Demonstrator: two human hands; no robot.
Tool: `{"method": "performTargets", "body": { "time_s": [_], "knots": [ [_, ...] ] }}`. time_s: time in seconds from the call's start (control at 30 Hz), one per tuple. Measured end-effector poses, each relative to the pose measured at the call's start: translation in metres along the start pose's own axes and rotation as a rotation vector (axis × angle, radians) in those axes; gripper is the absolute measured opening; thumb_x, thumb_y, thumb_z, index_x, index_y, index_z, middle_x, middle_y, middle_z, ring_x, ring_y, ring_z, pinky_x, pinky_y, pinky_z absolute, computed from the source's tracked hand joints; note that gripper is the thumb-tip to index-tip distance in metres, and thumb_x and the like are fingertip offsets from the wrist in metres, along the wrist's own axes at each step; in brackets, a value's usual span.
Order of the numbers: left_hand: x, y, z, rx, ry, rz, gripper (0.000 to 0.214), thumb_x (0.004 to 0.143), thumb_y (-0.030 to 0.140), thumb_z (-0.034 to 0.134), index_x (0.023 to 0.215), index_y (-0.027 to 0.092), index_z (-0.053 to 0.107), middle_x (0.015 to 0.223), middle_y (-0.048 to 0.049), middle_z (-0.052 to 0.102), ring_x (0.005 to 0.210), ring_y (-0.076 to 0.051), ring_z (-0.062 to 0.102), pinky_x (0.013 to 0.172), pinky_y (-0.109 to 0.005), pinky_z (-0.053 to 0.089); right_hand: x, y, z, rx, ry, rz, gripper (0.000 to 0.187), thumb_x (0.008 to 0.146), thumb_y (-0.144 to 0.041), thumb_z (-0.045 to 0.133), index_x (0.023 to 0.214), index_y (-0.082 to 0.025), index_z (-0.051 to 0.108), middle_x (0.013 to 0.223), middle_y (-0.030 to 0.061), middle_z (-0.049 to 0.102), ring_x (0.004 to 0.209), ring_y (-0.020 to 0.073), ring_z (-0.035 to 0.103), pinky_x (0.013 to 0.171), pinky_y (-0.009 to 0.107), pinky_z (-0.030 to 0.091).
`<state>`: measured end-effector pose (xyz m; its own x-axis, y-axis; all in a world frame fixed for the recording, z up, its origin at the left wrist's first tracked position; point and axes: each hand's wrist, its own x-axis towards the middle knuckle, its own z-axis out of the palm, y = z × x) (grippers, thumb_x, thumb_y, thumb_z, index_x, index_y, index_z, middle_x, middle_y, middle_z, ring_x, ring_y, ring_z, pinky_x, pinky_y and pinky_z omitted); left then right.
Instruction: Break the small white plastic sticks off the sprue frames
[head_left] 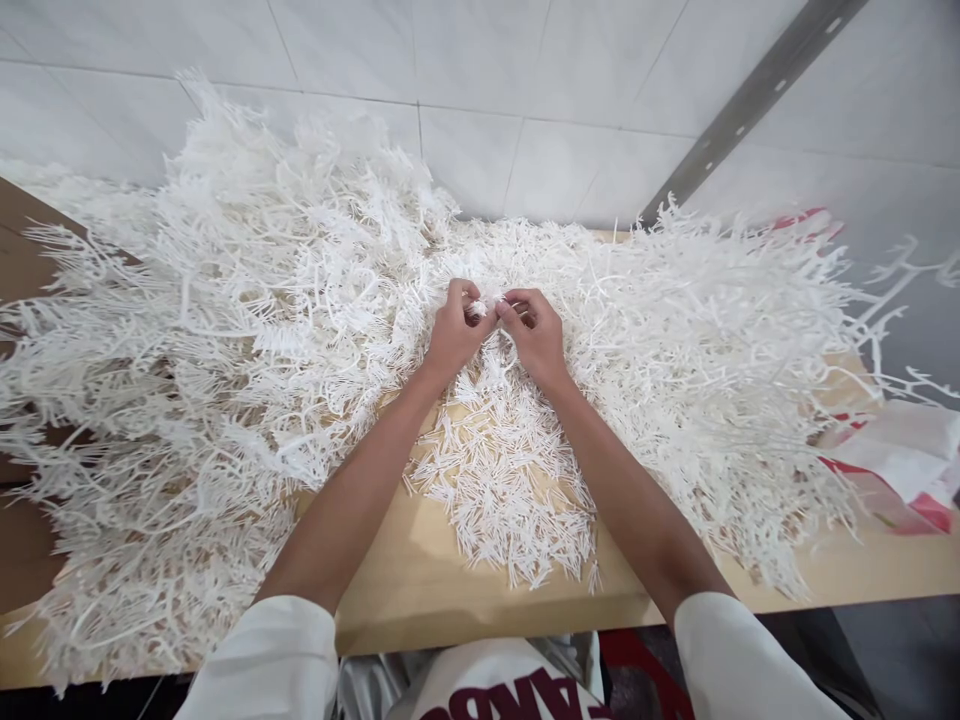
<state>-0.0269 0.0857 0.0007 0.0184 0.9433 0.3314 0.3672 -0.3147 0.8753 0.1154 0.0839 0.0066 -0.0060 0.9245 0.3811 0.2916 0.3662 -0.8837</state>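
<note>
My left hand (452,333) and my right hand (534,335) meet above the middle of a wooden table (420,585). Both pinch the same small white plastic piece (480,308) between thumbs and fingers. Below my hands lies a heap of short white plastic sticks (499,480). To the left a big tangle of white branched plastic frames (210,340) covers the table. A second tangle of branched frames (720,350) spreads to the right.
White wall tiles (480,100) stand behind the table, with a grey metal rail (739,110) running diagonally at the upper right. A white and red plastic bag (900,465) lies at the right edge. The table's front edge runs just above my lap.
</note>
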Motion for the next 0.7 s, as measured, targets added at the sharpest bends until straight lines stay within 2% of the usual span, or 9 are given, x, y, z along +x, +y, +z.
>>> {"method": "performTargets", "body": {
  "time_s": [0.07, 0.17, 0.27, 0.33, 0.4, 0.5, 0.6, 0.7],
  "knots": [
    [-0.0001, -0.0002, -0.0002, 0.000, -0.001, 0.011, 0.022, 0.086, 0.038, 0.062, 0.093, 0.024, 0.047, 0.068, 0.0062, 0.053, 0.052, -0.008, 0.042, 0.053, -0.023, 0.036, -0.0004, 0.0007, 0.0004, 0.024, 0.011, 0.043, 0.017, 0.086, -0.040, 0.062, 0.092, -0.024, 0.060, 0.088, -0.0013, 0.063, 0.072, 0.0093, 0.056, 0.068, 0.028, 0.048],
    [0.0018, -0.0039, 0.0003, 0.040, -0.074, 0.109, 0.012, 0.087, 0.031, 0.059, 0.095, 0.023, 0.056, 0.081, 0.0021, 0.064, 0.058, -0.007, 0.050, 0.059, -0.023, 0.042, -0.0008, -0.0023, -0.0007, 0.055, -0.008, 0.062, 0.013, 0.086, -0.033, 0.061, 0.096, -0.025, 0.057, 0.086, -0.0023, 0.060, 0.071, 0.0090, 0.056, 0.067, 0.027, 0.048],
    [0.0036, -0.0081, 0.0011, 0.077, -0.076, 0.162, 0.016, 0.087, 0.026, 0.058, 0.102, 0.021, 0.063, 0.098, -0.0028, 0.070, 0.072, -0.010, 0.059, 0.069, -0.025, 0.047, -0.0009, -0.0076, -0.0029, 0.043, -0.058, 0.040, 0.026, 0.085, -0.029, 0.061, 0.110, -0.028, 0.057, 0.089, -0.0018, 0.058, 0.073, 0.0097, 0.056, 0.067, 0.027, 0.047],
    [0.0037, -0.0089, 0.0012, 0.083, -0.056, 0.182, 0.016, 0.088, 0.027, 0.057, 0.101, 0.020, 0.065, 0.102, -0.0042, 0.071, 0.083, -0.013, 0.062, 0.076, -0.026, 0.048, -0.0007, -0.0093, -0.0039, -0.004, -0.080, 0.005, 0.026, 0.085, -0.035, 0.063, 0.110, -0.028, 0.060, 0.091, -0.0011, 0.057, 0.074, 0.0100, 0.055, 0.069, 0.028, 0.048],
    [0.0032, -0.0079, 0.0009, 0.078, -0.049, 0.185, 0.016, 0.090, 0.029, 0.055, 0.098, 0.020, 0.066, 0.099, -0.0039, 0.071, 0.088, -0.014, 0.063, 0.079, -0.026, 0.048, -0.0002, -0.0084, -0.0039, -0.037, -0.067, -0.020, 0.022, 0.086, -0.041, 0.063, 0.103, -0.027, 0.064, 0.093, 0.0000, 0.058, 0.076, 0.0104, 0.055, 0.071, 0.029, 0.048],
    [0.0020, -0.0048, 0.0004, 0.076, -0.061, 0.159, 0.019, 0.093, 0.036, 0.053, 0.092, 0.020, 0.065, 0.089, -0.0024, 0.070, 0.080, -0.012, 0.061, 0.075, -0.026, 0.046, 0.0005, -0.0047, -0.0024, -0.042, -0.006, -0.025, 0.020, 0.088, -0.044, 0.060, 0.093, -0.024, 0.063, 0.096, 0.0014, 0.057, 0.080, 0.0109, 0.055, 0.068, 0.027, 0.047],
    [0.0007, -0.0026, 0.0003, 0.126, -0.074, 0.147, 0.023, 0.093, 0.039, 0.051, 0.086, 0.020, 0.062, 0.080, -0.0008, 0.068, 0.070, -0.012, 0.057, 0.069, -0.026, 0.043, 0.0006, -0.0031, -0.0008, -0.058, 0.033, -0.042, 0.016, 0.089, -0.039, 0.058, 0.088, -0.023, 0.060, 0.099, 0.0019, 0.053, 0.080, 0.0102, 0.054, 0.062, 0.026, 0.043],
    [-0.0004, -0.0024, 0.0013, 0.239, -0.104, 0.165, 0.017, 0.091, 0.033, 0.053, 0.082, 0.020, 0.059, 0.077, -0.0004, 0.065, 0.069, -0.013, 0.055, 0.067, -0.027, 0.040, 0.0001, -0.0049, -0.0005, -0.133, 0.058, -0.050, 0.009, 0.086, -0.028, 0.056, 0.079, -0.022, 0.055, 0.089, -0.0004, 0.051, 0.074, 0.0097, 0.050, 0.062, 0.027, 0.040]
  ]
}}
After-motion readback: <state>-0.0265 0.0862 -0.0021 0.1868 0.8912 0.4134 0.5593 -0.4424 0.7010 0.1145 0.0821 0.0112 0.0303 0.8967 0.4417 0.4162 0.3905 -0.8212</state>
